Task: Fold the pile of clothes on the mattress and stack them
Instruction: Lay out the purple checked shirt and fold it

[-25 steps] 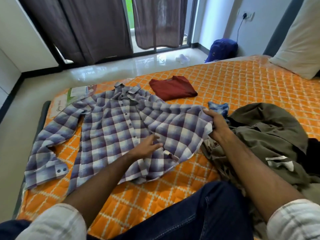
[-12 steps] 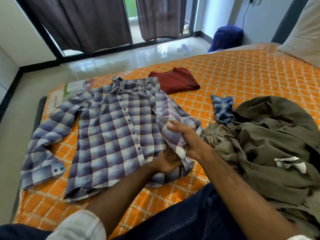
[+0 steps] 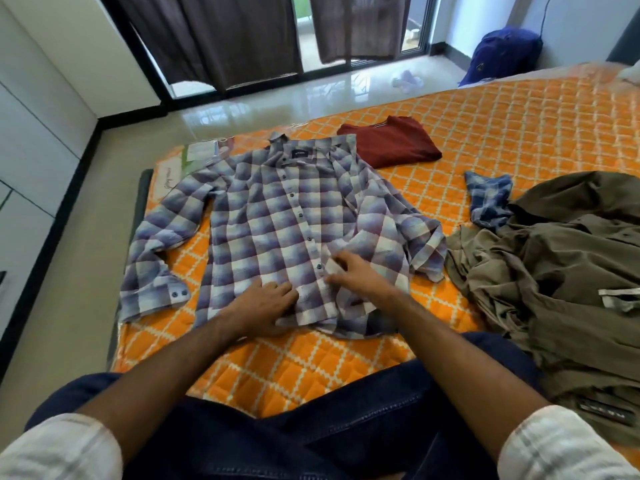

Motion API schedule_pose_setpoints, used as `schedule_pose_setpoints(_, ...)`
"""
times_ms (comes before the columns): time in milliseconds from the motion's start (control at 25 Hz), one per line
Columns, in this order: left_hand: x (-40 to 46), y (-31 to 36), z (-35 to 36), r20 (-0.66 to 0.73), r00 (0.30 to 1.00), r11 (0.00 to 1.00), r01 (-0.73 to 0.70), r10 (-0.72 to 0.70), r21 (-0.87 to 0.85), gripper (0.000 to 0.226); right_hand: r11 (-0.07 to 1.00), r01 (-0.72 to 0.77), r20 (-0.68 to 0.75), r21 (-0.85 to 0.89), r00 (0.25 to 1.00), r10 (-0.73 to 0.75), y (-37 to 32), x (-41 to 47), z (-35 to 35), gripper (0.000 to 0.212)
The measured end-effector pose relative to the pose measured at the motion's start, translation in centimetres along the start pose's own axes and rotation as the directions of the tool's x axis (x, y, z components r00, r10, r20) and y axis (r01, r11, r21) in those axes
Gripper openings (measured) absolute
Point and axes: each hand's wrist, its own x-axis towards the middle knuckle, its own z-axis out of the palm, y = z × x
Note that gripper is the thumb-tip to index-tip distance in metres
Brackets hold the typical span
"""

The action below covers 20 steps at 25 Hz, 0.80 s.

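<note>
Checked purple shirt (image 3: 277, 230) lies flat at centre of the mattress (image 3: 519, 126); its right sleeve is now folded inward. Left hand (image 3: 263, 303) and right hand (image 3: 356, 275) press it, fingers relaxed, gripping nothing, so folding has begun.

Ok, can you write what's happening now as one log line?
step: smoothing plaid shirt | left hand: flat on hem | right hand: on front | folded red shirt: beside collar | olive pile: unfolded
</note>
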Motion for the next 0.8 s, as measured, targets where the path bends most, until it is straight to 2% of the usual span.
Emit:
schedule_pose_setpoints(80, -1.2, -0.8, 0.4, 0.032, 0.999, 1.000, 0.028, -0.028, 0.011, 0.042, 0.984, 0.024, 0.015, -0.174, 1.000, -0.021, 1.4, -0.3, 2.6, 0.046)
schedule_pose_setpoints(200, -2.1, -1.9, 0.5, -0.043, 0.999, 0.999, 0.032, -0.031, 0.007, 0.018, 0.927, 0.039, -0.061, -0.373, 0.996, -0.066, 4.1, -0.8, 4.4, 0.059)
schedule_pose_setpoints(280, -2.6, -3.9, 0.5, -0.125, 0.984, 0.990, 0.117, -0.125, -0.073, 0.009, 0.876, 0.077, -0.090, -0.476, 0.987, -0.136, 5.0, -1.4, 4.4, 0.066)
schedule_pose_setpoints(320, -3.1, -5.1, 0.4, -0.165, 0.955, 0.959, 0.217, -0.247, -0.181, 0.009, 0.844, 0.113, -0.093, -0.524, 0.977, -0.189, 5.3, -1.6, 4.5, 0.067)
schedule_pose_setpoints(360, -3.6, -6.6, 0.4, -0.184, 0.893, 0.882, 0.338, -0.410, -0.327, 0.011, 0.787, 0.142, -0.094, -0.600, 0.965, -0.246, 5.4, -2.0, 4.6, 0.065)
schedule_pose_setpoints(400, -4.2, -7.9, 0.2, -0.188, 0.790, 0.760, 0.451, -0.584, -0.469, 0.012, 0.689, 0.172, -0.087, -0.704, 0.942, -0.324, 5.5, -2.3, 4.9, 0.059)
schedule_pose_setpoints(480, -6.2, -10.9, 0.7, -0.137, 0.524, 0.471, 0.582, -0.841, -0.662, 0.020, 0.410, 0.211, -0.009, -0.888, 0.881, -0.472, 5.3, -2.6, 5.2, 0.040)
schedule_pose_setpoints(520, -7.4, -12.0, 1.1, -0.078, 0.406, 0.340, 0.628, -0.910, -0.700, 0.026, 0.302, 0.228, 0.047, -0.926, 0.861, -0.507, 5.1, -2.7, 5.4, 0.032)
schedule_pose_setpoints(560, -8.7, -12.6, 1.4, -0.009, 0.318, 0.231, 0.669, -0.948, -0.706, 0.032, 0.213, 0.269, 0.118, -0.939, 0.837, -0.534, 5.0, -2.7, 5.7, 0.026)
schedule_pose_setpoints(600, -9.8, -13.0, 1.6, 0.007, 0.270, 0.191, 0.698, -0.963, -0.690, 0.038, 0.136, 0.333, 0.211, -0.933, 0.814, -0.541, 5.0, -2.7, 6.1, 0.022)
schedule_pose_setpoints(640, -10.4, -12.9, 1.6, -0.061, 0.284, 0.254, 0.715, -0.957, -0.652, 0.042, 0.055, 0.408, 0.315, -0.911, 0.777, -0.545, 5.1, -2.8, 6.6, 0.020)
schedule_pose_setpoints(680, -10.6, -12.4, 1.6, -0.182, 0.369, 0.401, 0.696, -0.911, -0.595, 0.040, -0.019, 0.474, 0.413, -0.880, 0.746, -0.522, 5.3, -3.0, 7.1, 0.020)
schedule_pose_setpoints(720, -10.4, -11.2, 0.9, -0.257, 0.534, 0.580, 0.619, -0.805, -0.529, 0.033, -0.076, 0.515, 0.482, -0.854, 0.728, -0.488, 5.4, -3.1, 7.5, 0.022)
schedule_pose_setpoints(760, -9.8, -9.8, 0.4, -0.230, 0.749, 0.749, 0.484, -0.622, -0.452, 0.026, -0.103, 0.520, 0.504, -0.848, 0.732, -0.458, 5.4, -3.2, 7.8, 0.025)
schedule_pose_setpoints(800, -8.8, -7.9, -0.1, -0.132, 0.917, 0.885, 0.315, -0.378, -0.343, 0.020, -0.100, 0.491, 0.481, -0.865, 0.759, -0.438, 5.5, -3.1, 7.8, 0.028)
